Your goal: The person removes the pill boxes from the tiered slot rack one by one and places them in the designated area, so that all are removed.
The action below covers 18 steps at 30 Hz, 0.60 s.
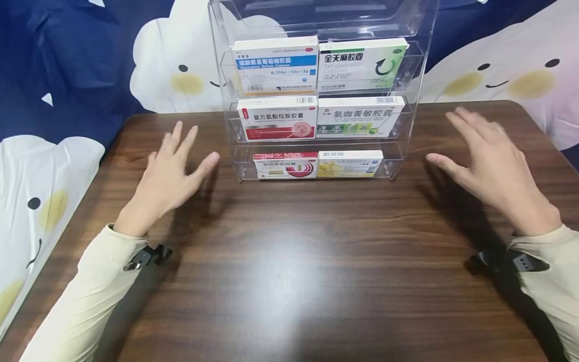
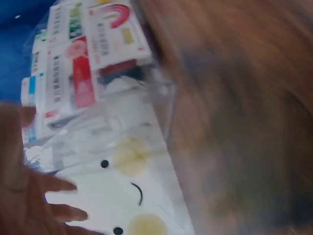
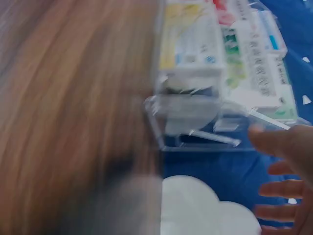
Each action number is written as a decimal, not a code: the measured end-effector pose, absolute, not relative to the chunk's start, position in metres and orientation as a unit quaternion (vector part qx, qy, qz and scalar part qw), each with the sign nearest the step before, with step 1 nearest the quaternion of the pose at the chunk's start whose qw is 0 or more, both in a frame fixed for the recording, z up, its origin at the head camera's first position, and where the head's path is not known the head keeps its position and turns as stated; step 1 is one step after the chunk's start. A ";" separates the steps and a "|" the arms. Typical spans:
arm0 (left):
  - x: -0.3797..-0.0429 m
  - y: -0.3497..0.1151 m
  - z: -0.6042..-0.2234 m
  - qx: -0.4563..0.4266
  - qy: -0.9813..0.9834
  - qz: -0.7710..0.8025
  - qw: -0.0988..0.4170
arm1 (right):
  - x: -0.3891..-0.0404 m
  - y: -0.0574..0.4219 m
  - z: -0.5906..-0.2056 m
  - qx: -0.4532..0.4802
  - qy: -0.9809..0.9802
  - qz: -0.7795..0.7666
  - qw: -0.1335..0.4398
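A clear acrylic tiered rack (image 1: pixel 420 85) stands at the back of the table with medicine boxes in pairs on three tiers. The top pair is a blue-banded box (image 1: pixel 277 68) and a green-cornered box (image 1: pixel 362 68). Below them sit a red-banded box (image 1: pixel 278 120) and a white-and-green box (image 1: pixel 359 118). On the lowest tier are a red-and-white box (image 1: pixel 286 166) and a yellow-and-white box (image 1: pixel 350 165). My left hand (image 1: pixel 165 173), fingers spread, hovers left of the rack. To its right, my right hand (image 1: pixel 490 163) is likewise spread, holding nothing.
The brown wood-grain table (image 1: pixel 289 261) reaches toward me, with a bright glare spot in its middle. Behind it hangs a dark blue cloth (image 1: pixel 59 65) with white smiling clouds. A tall empty-looking clear tier (image 1: pixel 325 17) tops the rack.
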<state>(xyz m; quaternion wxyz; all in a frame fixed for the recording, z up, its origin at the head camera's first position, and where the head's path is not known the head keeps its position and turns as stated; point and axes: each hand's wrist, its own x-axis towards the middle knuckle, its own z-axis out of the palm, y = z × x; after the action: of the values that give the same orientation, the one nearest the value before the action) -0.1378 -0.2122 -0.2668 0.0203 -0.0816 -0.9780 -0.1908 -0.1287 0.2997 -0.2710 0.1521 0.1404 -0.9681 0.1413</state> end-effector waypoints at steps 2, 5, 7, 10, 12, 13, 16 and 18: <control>-0.142 -0.209 -0.261 -0.080 -0.965 -0.245 0.051 | -0.127 0.295 -0.269 0.168 -0.949 0.165 0.208; -0.150 -0.203 -0.251 -0.072 -0.939 -0.323 0.091 | -0.126 0.285 -0.265 0.215 -0.920 0.189 0.267; -0.157 -0.198 -0.248 -0.059 -0.921 -0.370 0.103 | -0.127 0.278 -0.264 0.240 -0.907 0.199 0.283; -0.169 -0.191 -0.247 -0.045 -0.902 -0.417 0.108 | -0.130 0.267 -0.263 0.272 -0.896 0.206 0.284; -0.175 -0.188 -0.248 -0.034 -0.895 -0.434 0.101 | -0.132 0.260 -0.264 0.289 -0.894 0.207 0.274; -0.177 -0.186 -0.249 -0.030 -0.894 -0.436 0.097 | -0.133 0.256 -0.265 0.299 -0.892 0.206 0.269; -0.181 -0.183 -0.251 -0.019 -0.888 -0.454 0.072 | -0.136 0.246 -0.268 0.328 -0.887 0.206 0.249; -0.182 -0.181 -0.254 -0.017 -0.876 -0.478 0.057 | -0.139 0.240 -0.270 0.345 -0.883 0.205 0.242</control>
<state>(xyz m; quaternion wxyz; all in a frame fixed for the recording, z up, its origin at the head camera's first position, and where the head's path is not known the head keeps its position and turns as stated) -0.1825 -0.1808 -0.2539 0.0567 -0.0169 -0.8762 -0.4783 -0.1386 0.2405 -0.2700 0.2417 0.3454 -0.8832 0.2054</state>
